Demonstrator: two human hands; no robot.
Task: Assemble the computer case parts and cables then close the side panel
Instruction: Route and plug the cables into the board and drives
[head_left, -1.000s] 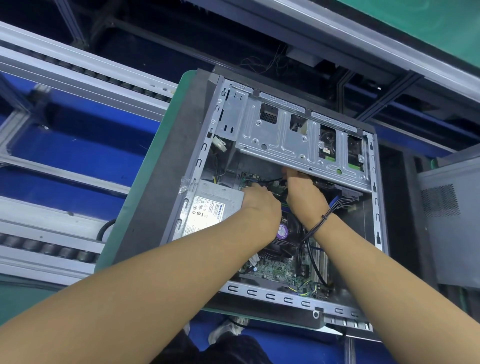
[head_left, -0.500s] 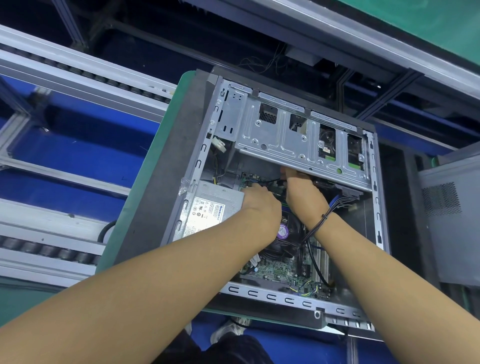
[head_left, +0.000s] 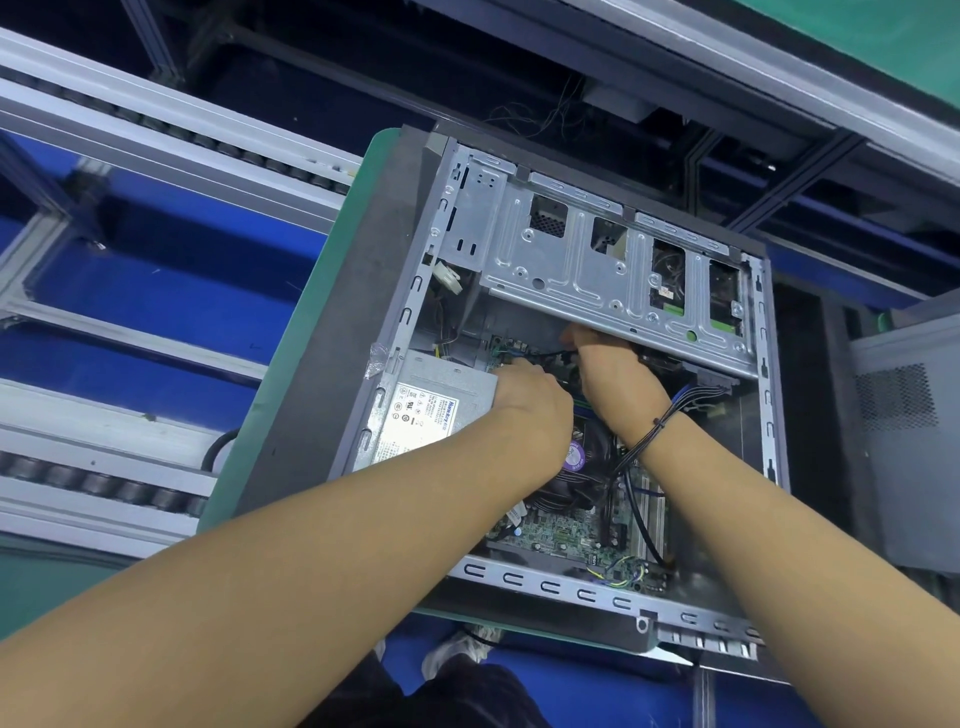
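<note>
The open computer case lies on its side with no side panel on it. Inside are the power supply, the motherboard, a CPU fan and a metal drive cage. Both my hands reach in at the board's far edge, just under the cage. My right hand pinches a thin black cable with its thumb; its other fingers are hidden beneath the cage. My left hand is curled down beside the power supply, fingertips out of sight. A cable bundle drapes over my right wrist.
The case sits on a grey mat on a green pallet. Conveyor rails run along the left. Another grey case stands close on the right. A loose white connector hangs in the case's far left corner.
Both hands stay at the same spot on the board's far edge, shifting only slightly. The case has not moved.
</note>
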